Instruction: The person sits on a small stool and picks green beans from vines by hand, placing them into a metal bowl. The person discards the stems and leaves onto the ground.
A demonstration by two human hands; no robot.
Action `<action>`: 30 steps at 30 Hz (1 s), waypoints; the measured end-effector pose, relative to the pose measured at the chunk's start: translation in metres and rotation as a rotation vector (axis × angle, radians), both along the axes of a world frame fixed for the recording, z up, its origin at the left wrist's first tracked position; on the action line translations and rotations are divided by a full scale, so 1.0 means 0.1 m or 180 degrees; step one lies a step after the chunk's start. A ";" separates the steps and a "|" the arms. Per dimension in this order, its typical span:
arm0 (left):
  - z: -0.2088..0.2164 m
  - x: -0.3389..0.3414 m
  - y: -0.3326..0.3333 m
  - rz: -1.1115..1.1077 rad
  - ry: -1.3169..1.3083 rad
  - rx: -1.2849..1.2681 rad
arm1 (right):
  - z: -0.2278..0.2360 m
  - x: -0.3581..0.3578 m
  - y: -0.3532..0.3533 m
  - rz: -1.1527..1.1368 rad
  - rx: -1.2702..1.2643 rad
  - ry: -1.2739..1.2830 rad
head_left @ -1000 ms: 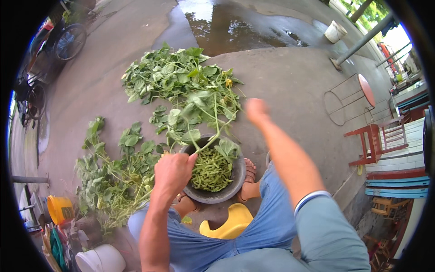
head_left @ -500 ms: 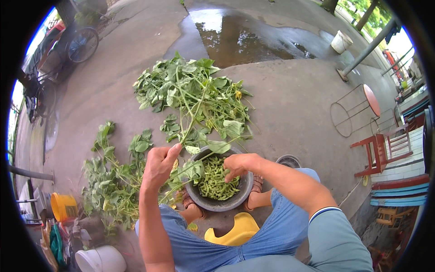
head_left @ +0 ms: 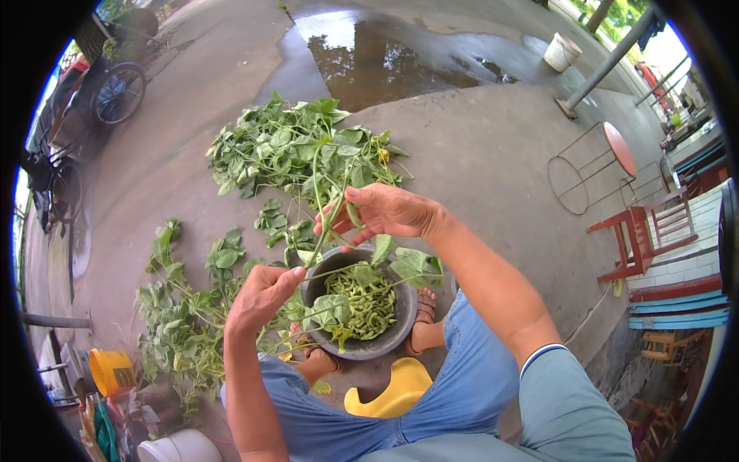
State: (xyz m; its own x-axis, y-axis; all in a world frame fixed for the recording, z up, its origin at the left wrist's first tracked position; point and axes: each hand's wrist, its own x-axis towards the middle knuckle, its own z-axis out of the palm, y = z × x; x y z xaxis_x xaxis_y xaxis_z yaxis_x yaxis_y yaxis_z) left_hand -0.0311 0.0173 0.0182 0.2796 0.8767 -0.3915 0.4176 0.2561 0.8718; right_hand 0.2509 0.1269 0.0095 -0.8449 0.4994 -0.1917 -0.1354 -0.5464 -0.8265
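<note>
My left hand [head_left: 265,296] is closed around the lower stem of a leafy green bean plant [head_left: 323,165], which stands up and away from me over the bucket. At the plant's upper stem, my right hand [head_left: 392,212] has its thumb and fingers curled about a green bean pod [head_left: 353,214]; part of the grip is hidden. Below both hands sits a round dark grey bucket [head_left: 406,323] between my feet. Many loose green bean pods [head_left: 373,312] lie in it, and leaves from the held plant hang across its opening.
A heap of bean plants [head_left: 265,142] lies ahead, another [head_left: 173,331] to my left. A yellow stool [head_left: 396,389] is beneath me. Yellow [head_left: 110,371] and white [head_left: 181,446] buckets stand lower left. Right are a round-topped stool [head_left: 618,148] and red wooden chair [head_left: 635,242]; a puddle [head_left: 385,65] lies beyond.
My right hand has moved up and forward from the pods in the bucket to the plant's stem. My left hand keeps hold of the plant, slightly lower. The whole view has shifted a little.
</note>
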 end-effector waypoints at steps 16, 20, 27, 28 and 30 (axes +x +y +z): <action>-0.17 0.03 -0.03 0.0210 0.1195 0.0627 | -0.30 -0.06 -0.05 -0.0317 0.3794 -0.2763; -0.25 0.17 0.02 0.0245 0.1555 0.0970 | -0.63 -0.24 -0.15 -0.0956 0.4894 -0.3699; -0.37 0.41 0.02 0.0133 0.1834 0.1050 | -1.39 -0.26 0.03 -0.0659 0.3995 -0.4932; -0.30 0.30 -0.08 0.0133 0.1681 0.0890 | -1.26 -0.15 0.16 -0.0379 0.2952 -0.5145; -0.24 0.29 -0.07 0.0250 0.1260 0.0856 | -1.72 0.80 0.54 -0.1144 0.2491 -0.5563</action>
